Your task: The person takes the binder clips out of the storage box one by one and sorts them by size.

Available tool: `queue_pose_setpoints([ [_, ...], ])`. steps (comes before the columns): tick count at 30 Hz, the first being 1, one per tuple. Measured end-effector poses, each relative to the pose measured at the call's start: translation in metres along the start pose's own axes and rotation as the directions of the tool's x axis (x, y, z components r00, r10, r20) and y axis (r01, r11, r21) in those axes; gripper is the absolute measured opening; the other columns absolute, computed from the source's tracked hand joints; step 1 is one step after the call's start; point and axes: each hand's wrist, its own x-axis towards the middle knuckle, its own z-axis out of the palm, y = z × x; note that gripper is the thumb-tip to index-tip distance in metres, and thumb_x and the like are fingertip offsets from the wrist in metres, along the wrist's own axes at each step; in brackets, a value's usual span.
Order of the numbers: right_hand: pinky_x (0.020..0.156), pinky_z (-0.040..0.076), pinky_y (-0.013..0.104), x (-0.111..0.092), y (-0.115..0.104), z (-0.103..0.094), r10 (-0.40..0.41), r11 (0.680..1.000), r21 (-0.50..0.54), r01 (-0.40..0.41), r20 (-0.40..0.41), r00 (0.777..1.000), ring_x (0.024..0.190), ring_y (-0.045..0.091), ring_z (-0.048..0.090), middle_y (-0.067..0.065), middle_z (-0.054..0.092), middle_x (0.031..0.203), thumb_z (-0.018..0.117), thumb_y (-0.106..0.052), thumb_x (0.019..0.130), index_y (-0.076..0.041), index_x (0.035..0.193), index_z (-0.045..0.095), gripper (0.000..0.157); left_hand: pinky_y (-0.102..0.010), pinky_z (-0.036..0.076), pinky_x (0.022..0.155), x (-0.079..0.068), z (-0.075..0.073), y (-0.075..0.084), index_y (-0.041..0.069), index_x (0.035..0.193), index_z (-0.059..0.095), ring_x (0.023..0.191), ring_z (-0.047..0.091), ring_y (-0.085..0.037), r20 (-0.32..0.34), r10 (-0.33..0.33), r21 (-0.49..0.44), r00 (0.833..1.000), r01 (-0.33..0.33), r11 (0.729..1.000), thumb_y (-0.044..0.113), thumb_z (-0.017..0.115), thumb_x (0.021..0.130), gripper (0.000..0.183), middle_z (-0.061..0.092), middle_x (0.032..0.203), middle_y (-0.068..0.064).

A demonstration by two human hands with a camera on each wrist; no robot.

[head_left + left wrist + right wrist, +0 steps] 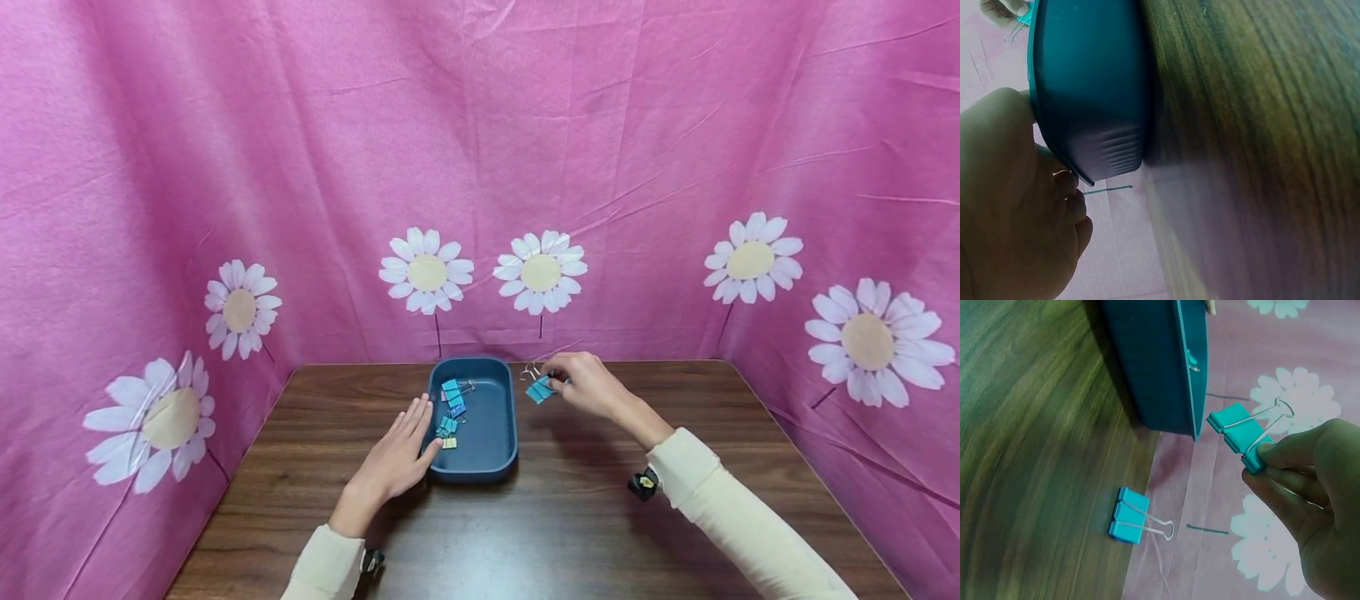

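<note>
In the right wrist view my right hand (1316, 494) pinches a teal binder clip (1241, 434) between thumb and fingers, raised beside the blue tray (1154, 369). Below it, a second teal binder clip (1130, 515) sits on the table, apart from the hand. The head view shows the right hand (588, 385) just right of the tray (512, 433). My left hand (393, 454) rests on the tray's left rim with its fingers fairly straight. Inside, along the left side, lie several binder clips, among them a teal one (453, 392) and a yellow one (449, 443).
The brown wooden table (570, 533) carries the tray near its far edge. A pink cloth (480, 150) printed with white daisies hangs behind and at both sides. Each wrist wears a dark strapped device, one seen below the right sleeve (727, 500).
</note>
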Motion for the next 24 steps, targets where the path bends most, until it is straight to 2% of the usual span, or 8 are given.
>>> queue_pose_setpoints([
  [13, 0.075, 0.065, 0.042, -0.014, 0.028, -0.009, 0.056, 0.998, -0.003, -0.056, -0.062, 0.996, 0.080, 0.018, 0.074, 0.009, 0.081, 0.096, 0.078, 0.000, 0.088, -0.003, 0.103, 0.082, 0.016, -0.049, 0.023, 0.136, -0.001, 0.000, -0.001, -0.002, 0.167, 0.027, 0.166, 0.018, -0.032, 0.006, 0.015, 0.021, 1.000, -0.015, 1.000, 0.043, 0.044, 0.113, 0.072, 0.019, 0.178, -0.017],
  [24, 0.080, 0.064, 0.051, -0.025, 0.048, -0.020, 0.133, 0.991, -0.017, -0.135, -0.095, 0.987, 0.085, 0.028, 0.077, 0.013, 0.082, 0.099, 0.078, 0.000, 0.087, 0.000, 0.105, 0.081, 0.019, -0.048, 0.022, 0.136, 0.000, 0.002, -0.003, -0.002, 0.167, 0.026, 0.167, 0.018, -0.032, 0.002, 0.019, 0.020, 1.000, -0.019, 1.000, 0.044, 0.044, 0.113, 0.073, 0.019, 0.178, -0.016],
])
